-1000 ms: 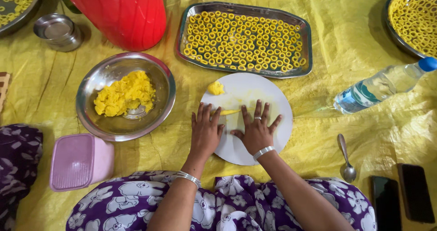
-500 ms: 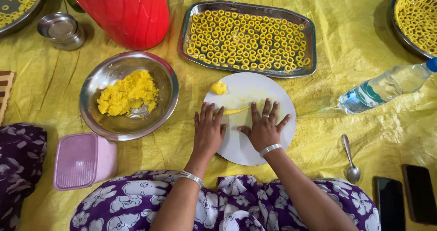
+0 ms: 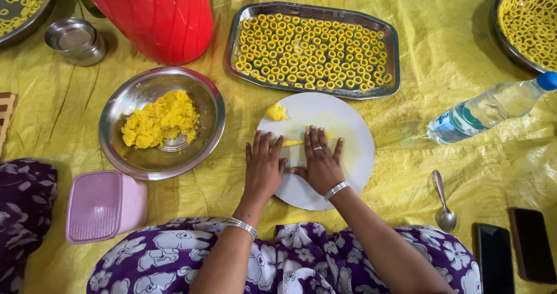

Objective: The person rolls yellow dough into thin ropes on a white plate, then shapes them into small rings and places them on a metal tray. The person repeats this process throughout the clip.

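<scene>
Dough strip (image 3: 292, 143) lies on white round board (image 3: 348, 126), pressed under flat, open fingers of left hand (image 3: 264, 166) and right hand (image 3: 321, 163); neither grips it. Dough lump (image 3: 276, 112) near board's far-left edge.

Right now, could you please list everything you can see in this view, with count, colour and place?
round board: one, white, centre
dough roll: one, yellow, under the fingertips
dough lump: one, yellow, board's far left
bowl: one, steel, holding yellow dough, left
tray: one, steel, full of yellow rings, far centre
bucket: one, red, far left
lidded box: one, pink, near left
bottle: one, clear, blue cap, right
spoon: one, steel, near right
phones: two, black, near right
left hand, right hand: flat on the roll
</scene>
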